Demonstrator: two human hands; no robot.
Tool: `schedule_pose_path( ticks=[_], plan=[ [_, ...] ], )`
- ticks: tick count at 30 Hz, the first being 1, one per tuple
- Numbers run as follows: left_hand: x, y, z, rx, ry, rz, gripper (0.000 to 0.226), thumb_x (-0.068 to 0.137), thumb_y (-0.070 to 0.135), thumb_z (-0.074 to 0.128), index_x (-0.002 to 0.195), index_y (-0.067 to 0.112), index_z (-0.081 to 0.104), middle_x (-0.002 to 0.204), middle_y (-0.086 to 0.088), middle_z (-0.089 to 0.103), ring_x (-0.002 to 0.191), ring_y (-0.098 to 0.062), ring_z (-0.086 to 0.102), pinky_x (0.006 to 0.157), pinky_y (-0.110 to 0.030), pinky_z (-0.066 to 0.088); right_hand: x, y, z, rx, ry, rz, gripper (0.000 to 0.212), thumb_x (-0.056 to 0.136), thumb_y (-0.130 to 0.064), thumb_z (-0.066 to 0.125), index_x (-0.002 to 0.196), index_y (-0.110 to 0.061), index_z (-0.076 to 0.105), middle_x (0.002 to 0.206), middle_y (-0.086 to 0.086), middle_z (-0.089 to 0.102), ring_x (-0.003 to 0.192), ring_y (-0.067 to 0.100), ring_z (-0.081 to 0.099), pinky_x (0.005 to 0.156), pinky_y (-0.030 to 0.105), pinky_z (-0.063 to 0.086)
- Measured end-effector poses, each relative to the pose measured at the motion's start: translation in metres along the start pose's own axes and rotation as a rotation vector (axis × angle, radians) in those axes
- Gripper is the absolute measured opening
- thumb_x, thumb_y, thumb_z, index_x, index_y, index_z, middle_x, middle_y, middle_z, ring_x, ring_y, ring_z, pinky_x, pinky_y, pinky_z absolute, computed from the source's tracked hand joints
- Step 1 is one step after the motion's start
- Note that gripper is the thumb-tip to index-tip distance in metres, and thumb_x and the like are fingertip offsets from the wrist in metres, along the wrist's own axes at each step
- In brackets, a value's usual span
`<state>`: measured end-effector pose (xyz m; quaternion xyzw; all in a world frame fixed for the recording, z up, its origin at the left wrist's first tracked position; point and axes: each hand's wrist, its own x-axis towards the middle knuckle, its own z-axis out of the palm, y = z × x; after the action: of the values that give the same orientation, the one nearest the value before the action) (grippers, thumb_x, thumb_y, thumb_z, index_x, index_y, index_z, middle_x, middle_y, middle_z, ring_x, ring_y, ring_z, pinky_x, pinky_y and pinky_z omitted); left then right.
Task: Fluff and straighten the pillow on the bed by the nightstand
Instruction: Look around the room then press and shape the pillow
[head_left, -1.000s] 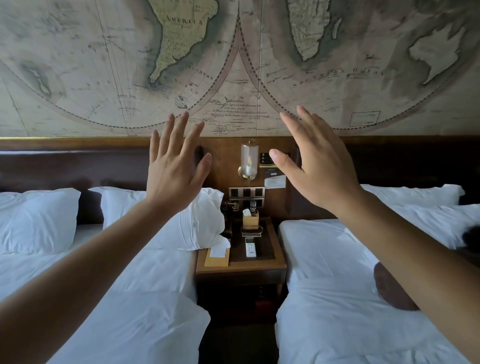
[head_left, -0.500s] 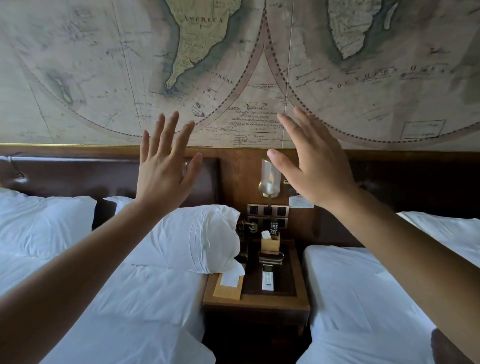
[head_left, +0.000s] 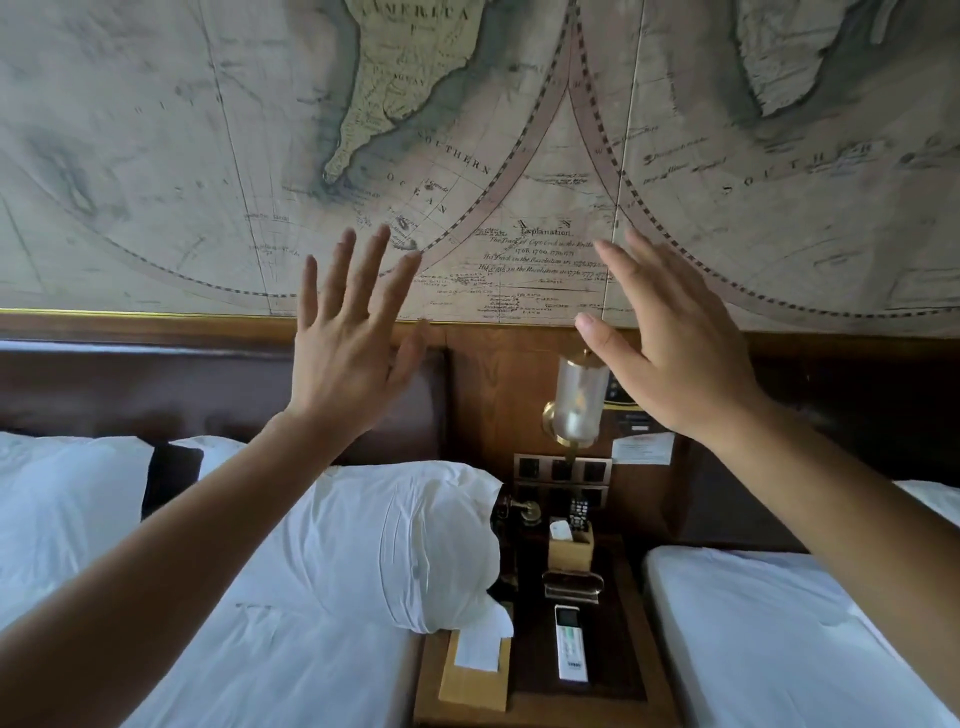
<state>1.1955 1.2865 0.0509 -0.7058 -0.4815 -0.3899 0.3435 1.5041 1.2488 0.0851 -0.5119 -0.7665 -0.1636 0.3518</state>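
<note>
Both hands look about the same as half a second back, up in front of the map wall with nothing in them, but the whole view has slid closer to the left bed, so the pillow sits bigger and lower in the frame now. Left hand (head_left: 345, 353) is spread wide, fingers fanned, palm facing away, raised in front of the dark headboard (head_left: 156, 387). Right hand (head_left: 670, 358) is open too, fingers flatter and closer together, thumb out, hanging up beside the wall lamp (head_left: 579, 400). Neither one is touching anything yet.

Below the left forearm is the pillow (head_left: 395, 540), the white one at the near end of the left bed (head_left: 291, 670), right by the nightstand (head_left: 608, 691). It's bunched and wrinkled, and its end bulges out over the nightstand's edge, just above a tissue box (head_left: 475, 670). A remote (head_left: 570, 644) lies further right on the nightstand top.

My read: this is just the walk-up. Fluffing hasn't started, and the hands need to drop down and left to get hold of that pillow.
</note>
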Motion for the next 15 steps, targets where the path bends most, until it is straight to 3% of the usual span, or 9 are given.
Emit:
schedule_pose_path(
  ticks=[10,15],
  plan=[
    [0.052,-0.078,0.080,0.013,-0.012,-0.075,0.064,0.108,0.049,0.034,0.164,0.020,0.031,0.175,-0.009,0.017,0.163,-0.039,0.007,0.129,-0.064,0.007,0.087,0.019,0.078,0.036,0.026,-0.016,0.072,0.102,-0.061,0.038,0.164,-0.029,0.020,0.173,0.000,0.013,0.160,0.022,0.011,0.127,0.052,0.018],
    [0.063,-0.089,0.126,0.031,-0.007,-0.108,0.064,0.107,0.048,0.035,0.164,0.019,0.032,0.175,-0.010,0.018,0.163,-0.039,0.008,0.129,-0.065,0.008,0.118,0.038,0.123,0.260,0.024,-0.039,0.068,0.103,-0.063,0.038,0.162,-0.034,0.022,0.172,-0.006,0.016,0.159,0.014,0.013,0.126,0.042,0.018]
  ],
)
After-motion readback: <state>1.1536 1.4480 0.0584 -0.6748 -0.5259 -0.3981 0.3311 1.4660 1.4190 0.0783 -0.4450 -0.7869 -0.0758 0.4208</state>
